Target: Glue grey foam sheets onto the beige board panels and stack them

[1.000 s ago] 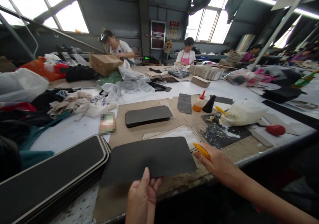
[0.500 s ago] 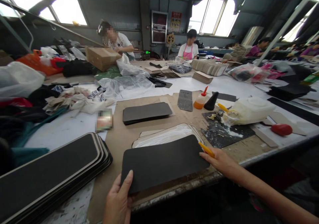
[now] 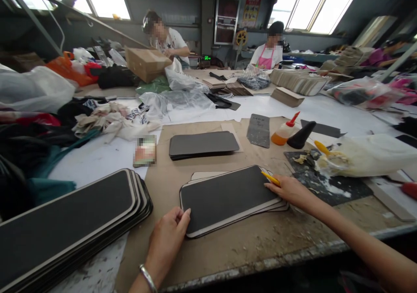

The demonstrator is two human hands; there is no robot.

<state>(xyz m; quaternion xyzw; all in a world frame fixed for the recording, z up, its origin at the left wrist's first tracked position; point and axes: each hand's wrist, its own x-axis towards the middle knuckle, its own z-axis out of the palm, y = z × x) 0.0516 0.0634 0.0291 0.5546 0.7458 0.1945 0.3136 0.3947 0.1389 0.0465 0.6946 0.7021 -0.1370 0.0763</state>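
Note:
A dark grey rounded panel [image 3: 228, 195] lies on top of a small stack of pale boards [image 3: 208, 176] on the brown paper in front of me. My left hand [image 3: 167, 236] rests at the panel's near left corner, fingers curled against its edge. At the panel's right end is my right hand [image 3: 288, 189], closed on a yellow tool [image 3: 271, 179] whose tip points over the panel's far right corner.
A long stack of dark panels with pale edges [image 3: 71, 223] fills the near left. Farther back lie another grey panel stack [image 3: 203, 144], an orange glue bottle [image 3: 284, 132], a black cone [image 3: 301, 135], a glue-smeared mat [image 3: 325, 184] and a white bag [image 3: 368, 154]. Other people work across the table.
The dark panel, held up over the table edge a second ago, now lies flat on the pale board stack. My left hand slid to its left corner; the right stayed at its right end.

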